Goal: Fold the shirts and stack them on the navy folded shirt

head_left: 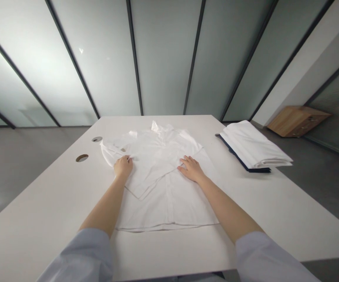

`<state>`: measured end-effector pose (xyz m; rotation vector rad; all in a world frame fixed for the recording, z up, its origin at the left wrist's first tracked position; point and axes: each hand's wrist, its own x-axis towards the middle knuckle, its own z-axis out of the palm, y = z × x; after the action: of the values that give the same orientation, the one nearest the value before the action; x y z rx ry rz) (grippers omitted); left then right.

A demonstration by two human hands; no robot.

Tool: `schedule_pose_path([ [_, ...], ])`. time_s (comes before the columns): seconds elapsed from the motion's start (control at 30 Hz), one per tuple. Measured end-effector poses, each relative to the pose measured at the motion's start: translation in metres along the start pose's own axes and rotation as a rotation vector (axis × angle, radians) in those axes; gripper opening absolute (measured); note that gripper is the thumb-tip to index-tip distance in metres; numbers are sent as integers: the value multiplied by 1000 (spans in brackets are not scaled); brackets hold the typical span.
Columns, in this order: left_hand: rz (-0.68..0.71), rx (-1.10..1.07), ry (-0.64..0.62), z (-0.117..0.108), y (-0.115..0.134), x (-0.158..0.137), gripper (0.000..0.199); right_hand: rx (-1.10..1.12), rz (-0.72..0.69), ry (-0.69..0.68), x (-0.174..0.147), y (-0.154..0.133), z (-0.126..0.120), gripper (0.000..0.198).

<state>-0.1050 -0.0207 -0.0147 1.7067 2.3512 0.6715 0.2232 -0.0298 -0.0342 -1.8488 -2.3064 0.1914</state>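
Note:
A white shirt [154,207] lies spread on the white table, its collar towards the far side and its hem towards me. One sleeve [145,184] is laid slantwise across the front, its cuff end near the middle. My left hand [124,166] is at the shirt's left side, fingers curled and closed on the cloth near the sleeve fold. Flat on the right half of the front rests my right hand [191,168], open with its fingers spread. The cloth around the collar is crumpled and shiny.
To the right, a folded white cloth [254,145] sits on a dark navy folded item [242,162] near the table [54,211] edge. Two round holes pierce the tabletop at left. A wooden cabinet [295,120] stands on the floor beyond, beside frosted glass panels.

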Motion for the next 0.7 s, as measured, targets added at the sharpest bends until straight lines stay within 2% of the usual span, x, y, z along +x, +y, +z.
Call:
schedule_pose_path([
  [0.13,-109,-356,180,-3,-1,7,32,35,-7,55,2,3,4,52],
  [0.2,-89,-518,243,-5,6,7,29,92,-46,127,3,2,4,47],
  [0.27,-45,-668,232,-6,19,3,24,202,-125,177,3,-2,3,40],
  [0.37,60,-924,79,-1,46,-13,20,423,-236,149,1,-13,-1,35],
  [0.5,229,-1172,-301,21,73,-42,26,661,-336,98,-6,-31,-2,45],
  [0.6,345,-1176,-576,36,79,-57,35,797,-314,-9,-9,-38,0,49],
  [0.7,403,-1171,-715,42,80,-63,46,915,-225,-87,-9,-39,2,42],
])
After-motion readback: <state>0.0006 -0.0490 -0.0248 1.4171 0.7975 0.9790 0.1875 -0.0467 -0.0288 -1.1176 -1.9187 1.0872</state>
